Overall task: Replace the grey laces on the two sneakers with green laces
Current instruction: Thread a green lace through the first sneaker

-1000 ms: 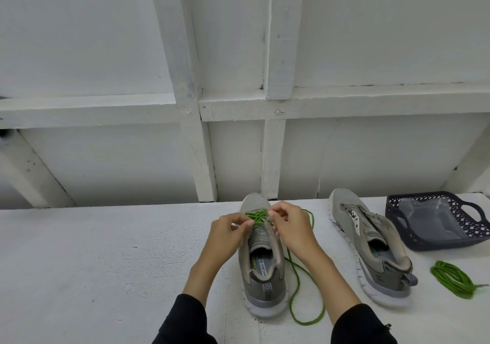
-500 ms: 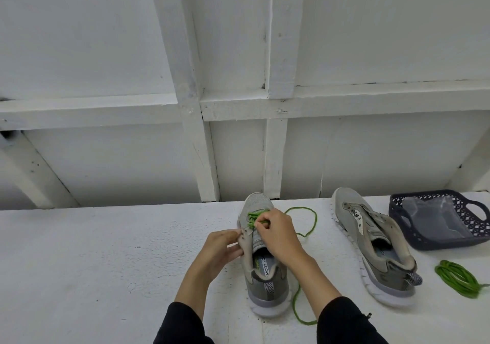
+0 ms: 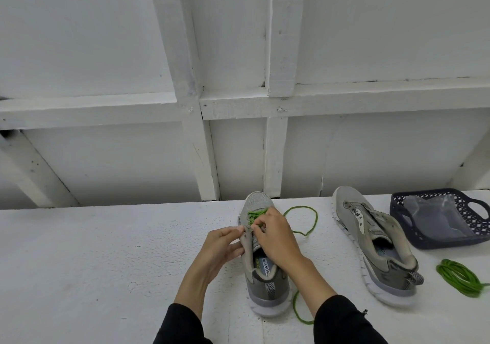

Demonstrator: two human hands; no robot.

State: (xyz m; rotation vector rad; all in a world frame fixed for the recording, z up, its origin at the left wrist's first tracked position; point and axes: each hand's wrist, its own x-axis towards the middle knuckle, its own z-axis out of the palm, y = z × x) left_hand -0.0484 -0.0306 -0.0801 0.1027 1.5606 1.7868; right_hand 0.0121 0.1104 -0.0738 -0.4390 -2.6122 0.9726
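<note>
Both hands meet low in the middle of the frame over the grey mesh sneaker with the white sole [image 3: 265, 277], which stands heel-near and toe-far on the white painted tabletop [image 3: 106, 251]. Left hand [image 3: 221, 245] pinches the sneaker's left eyelet edge between thumb and fingertips. Right hand [image 3: 275, 235], just beside it and across the tongue, curls its fingers to pinch the thin green lace [image 3: 305, 208] at the eyelets; the lace crosses the toe rows just beyond the knuckles, loops out to the right of the hand, and trails by the heel. Toward the lower right lies a coiled bundle of green lace [image 3: 460, 278]. A second, unlaced grey sneaker [image 3: 371, 237] sits mid-right, well apart from the hands. Beyond it, at the right edge, rests a dark blue perforated plastic basket [image 3: 429, 240].
</note>
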